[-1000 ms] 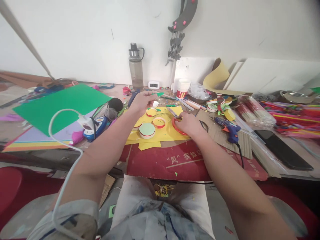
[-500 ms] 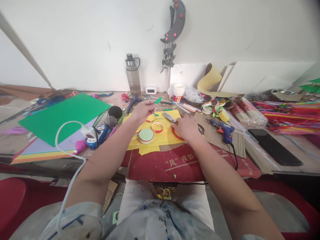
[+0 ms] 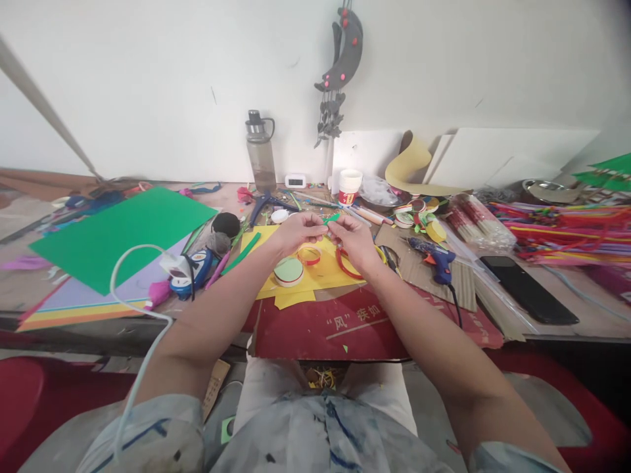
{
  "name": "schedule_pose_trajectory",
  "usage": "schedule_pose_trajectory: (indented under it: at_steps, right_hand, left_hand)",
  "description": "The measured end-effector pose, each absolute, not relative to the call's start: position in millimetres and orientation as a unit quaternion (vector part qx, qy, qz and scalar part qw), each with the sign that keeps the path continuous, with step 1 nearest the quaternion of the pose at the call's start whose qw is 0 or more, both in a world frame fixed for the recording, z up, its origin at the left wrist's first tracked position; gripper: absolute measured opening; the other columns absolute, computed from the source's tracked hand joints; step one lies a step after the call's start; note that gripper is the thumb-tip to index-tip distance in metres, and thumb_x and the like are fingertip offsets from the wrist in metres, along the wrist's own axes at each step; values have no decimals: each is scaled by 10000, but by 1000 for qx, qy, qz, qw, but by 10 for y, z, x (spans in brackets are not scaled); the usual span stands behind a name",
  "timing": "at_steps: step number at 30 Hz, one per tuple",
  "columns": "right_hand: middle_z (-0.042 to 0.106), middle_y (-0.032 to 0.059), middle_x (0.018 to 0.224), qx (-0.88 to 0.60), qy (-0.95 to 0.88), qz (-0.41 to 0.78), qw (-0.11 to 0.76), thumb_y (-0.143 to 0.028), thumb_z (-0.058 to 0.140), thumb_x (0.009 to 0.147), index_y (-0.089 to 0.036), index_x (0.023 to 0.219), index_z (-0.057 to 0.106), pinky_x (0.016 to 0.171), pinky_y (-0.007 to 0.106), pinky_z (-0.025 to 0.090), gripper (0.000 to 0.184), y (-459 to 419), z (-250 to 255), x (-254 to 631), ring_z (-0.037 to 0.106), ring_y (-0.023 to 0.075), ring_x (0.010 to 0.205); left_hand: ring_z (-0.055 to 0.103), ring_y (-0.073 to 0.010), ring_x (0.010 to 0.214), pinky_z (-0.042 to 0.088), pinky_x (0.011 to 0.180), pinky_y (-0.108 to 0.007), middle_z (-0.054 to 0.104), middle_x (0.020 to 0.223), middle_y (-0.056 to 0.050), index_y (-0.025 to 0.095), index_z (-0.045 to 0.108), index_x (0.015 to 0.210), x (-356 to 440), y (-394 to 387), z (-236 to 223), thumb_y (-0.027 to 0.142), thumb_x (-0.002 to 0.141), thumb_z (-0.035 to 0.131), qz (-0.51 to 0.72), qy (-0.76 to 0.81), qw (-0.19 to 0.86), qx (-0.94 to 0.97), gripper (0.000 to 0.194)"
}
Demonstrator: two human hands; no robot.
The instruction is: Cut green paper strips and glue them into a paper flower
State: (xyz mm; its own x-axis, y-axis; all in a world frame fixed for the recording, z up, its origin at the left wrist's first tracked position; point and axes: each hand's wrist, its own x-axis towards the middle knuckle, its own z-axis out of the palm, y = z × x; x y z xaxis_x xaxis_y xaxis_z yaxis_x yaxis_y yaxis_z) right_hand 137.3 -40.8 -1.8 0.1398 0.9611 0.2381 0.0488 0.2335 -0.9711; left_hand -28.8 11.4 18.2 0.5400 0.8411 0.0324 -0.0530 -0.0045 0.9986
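Observation:
My left hand [image 3: 302, 234] and my right hand [image 3: 353, 242] meet over the yellow paper sheet [image 3: 323, 281]. Between their fingertips they pinch a small green paper piece [image 3: 332, 218], both hands closed on it. Just below my left hand sits a round disc-shaped piece [image 3: 288, 270] with a pale green top and a red rim line. Beside it stands a yellow and red paper ring [image 3: 309, 255]. A red loop [image 3: 347, 263] lies by my right hand, partly covered. A curved green strip [image 3: 242, 253] rests at the sheet's left edge.
A blue glue gun [image 3: 436, 259] lies on cardboard at right, near a black phone [image 3: 528, 289]. A water bottle [image 3: 261, 154], a small clock [image 3: 295, 180] and a paper cup [image 3: 350, 187] stand behind. Green card [image 3: 123, 236] covers the left; a white cable [image 3: 142, 355] crosses my left arm.
My right hand has let go of the scissors and risen to the green piece. My left hand has moved right and nearer with that piece. The green strip now shows at left.

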Motion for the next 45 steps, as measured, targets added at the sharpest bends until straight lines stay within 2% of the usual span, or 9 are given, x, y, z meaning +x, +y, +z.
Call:
schedule_pose_trajectory:
  at_steps: [3, 7, 11, 16, 24, 27, 31, 38, 45]
  right_hand:
    - [574, -54, 692, -474, -499, 418, 593, -409, 727, 826, -227, 758, 523, 531, 185, 454, 282, -367, 48, 1398, 574, 97, 622]
    - [667, -39, 711, -520, -495, 449, 531, -300, 702, 901, -228, 825, 508, 442, 165, 443, 220, -244, 132, 1360, 599, 87, 527]
    - [620, -55, 619, -542, -496, 448, 510, -156, 661, 913, -209, 784, 545, 483, 202, 548, 181, -117, 61, 1229, 621, 98, 505]
    - [628, -59, 655, -538, -488, 455, 515, -117, 708, 833, -183, 756, 637, 552, 208, 600, 124, -68, -144, 1176, 651, 92, 564]
    - [621, -74, 660, -532, -480, 464, 520, -90, 718, 813, -195, 839, 625, 496, 202, 563, 143, -188, -163, 1261, 619, 83, 518]
    - [628, -75, 670, -528, -481, 467, 522, -102, 702, 828, -204, 846, 615, 507, 205, 563, 135, -225, -139, 1253, 614, 81, 522]
    - [626, -73, 642, -532, -491, 462, 513, -120, 684, 840, -212, 848, 610, 511, 219, 561, 118, -251, -114, 1234, 616, 96, 521]
    - [624, -71, 594, -545, -498, 454, 499, -120, 690, 846, -218, 813, 595, 469, 204, 511, 140, -266, -103, 1249, 604, 101, 481]
    - [628, -72, 614, -552, -467, 461, 515, -67, 696, 843, -194, 794, 601, 494, 199, 556, 167, -241, -125, 1282, 623, 87, 486]
  left_hand:
    - [614, -125, 588, 414, 570, -247, 727, 735, -60, 158, 693, 760, -444, 203, 255, 378, 870, 789, 305, 414, 487, 706, 264]
    - [687, -242, 729, 470, 715, -305, 621, 563, -101, 205, 545, 535, -672, 405, 250, 388, 917, 709, 231, 586, 166, 759, 454]
    - [741, -384, 1034, 526, 856, -375, 764, 941, -238, 179, 643, 684, -715, 493, 126, 470, 893, 717, 81, 635, 76, 765, 365]
    - [731, -371, 1133, 540, 909, -350, 763, 1165, -270, 132, 760, 981, -655, 477, 38, 360, 901, 684, 24, 643, 62, 763, 254]
    - [745, -400, 1095, 531, 859, -389, 768, 1117, -277, 118, 710, 916, -588, 395, 153, 184, 906, 551, 81, 631, 41, 771, 172]
    - [776, -309, 856, 501, 725, -339, 765, 921, -192, 174, 581, 770, -538, 315, 189, 133, 894, 541, 175, 607, 104, 768, 137]
    - [689, -183, 573, 418, 578, -268, 660, 666, -53, 210, 469, 695, -493, 273, 173, 99, 840, 618, 288, 583, 229, 724, 236]
    - [674, -147, 556, 466, 590, -255, 668, 729, -8, 202, 528, 736, -487, 353, 104, 53, 753, 696, 343, 576, 290, 683, 226]
    - [694, -159, 569, 544, 575, -268, 683, 734, -6, 170, 600, 992, -440, 400, 23, 117, 784, 784, 403, 561, 413, 594, 282]
